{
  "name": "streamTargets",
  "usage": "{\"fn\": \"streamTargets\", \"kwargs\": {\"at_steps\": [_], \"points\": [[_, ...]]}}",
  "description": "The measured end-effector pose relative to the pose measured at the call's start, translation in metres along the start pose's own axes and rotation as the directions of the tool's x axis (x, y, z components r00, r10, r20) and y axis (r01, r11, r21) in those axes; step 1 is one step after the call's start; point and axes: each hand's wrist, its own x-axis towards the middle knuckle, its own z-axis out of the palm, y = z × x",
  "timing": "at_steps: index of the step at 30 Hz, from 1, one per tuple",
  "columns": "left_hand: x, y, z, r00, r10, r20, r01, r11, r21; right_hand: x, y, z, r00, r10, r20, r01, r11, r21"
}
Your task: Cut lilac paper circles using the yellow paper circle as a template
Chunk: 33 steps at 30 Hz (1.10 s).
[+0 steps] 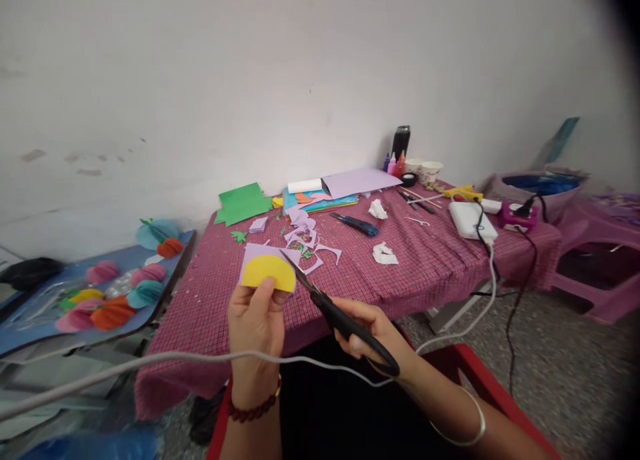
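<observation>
My left hand (257, 320) pinches a yellow half-round paper piece (267, 271) laid over a sheet of light purple paper (253, 252), thumb on top. My right hand (370, 330) grips black-handled scissors (345, 321), whose blades reach up to the right edge of the yellow piece. How far the blades are apart is hard to make out. Just beyond both hands lie purple paper offcuts (303, 227) with small green scraps among them. A small stack of purple paper squares (258, 225) sits behind the held sheet.
Green paper (243, 203), a blue box cutter (356, 224), crumpled tissues (384, 253) and a white power bank (472, 220) lie on the checked cloth (210, 313). A white cable (175, 357) crosses in front of my wrists. Paper fruit shapes (113, 312) rest on a blue board at left.
</observation>
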Motion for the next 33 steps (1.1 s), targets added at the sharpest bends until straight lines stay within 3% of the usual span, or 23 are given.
{"fn": "streamTargets", "kwargs": {"at_steps": [17,27,33], "points": [[0.018,0.017,-0.019,0.989,-0.030,0.144,0.009,0.990,0.144,0.000,-0.015,-0.004,0.988,0.146,0.048,-0.145,0.989,-0.024],[0.011,0.013,-0.029,0.980,-0.058,0.190,-0.005,0.950,0.313,0.000,-0.011,-0.007,0.976,0.215,0.044,-0.212,0.975,-0.059],[0.007,0.012,-0.038,0.974,-0.088,0.210,0.000,0.923,0.386,-0.003,-0.020,-0.006,0.971,0.206,0.121,-0.195,0.976,-0.095]]}}
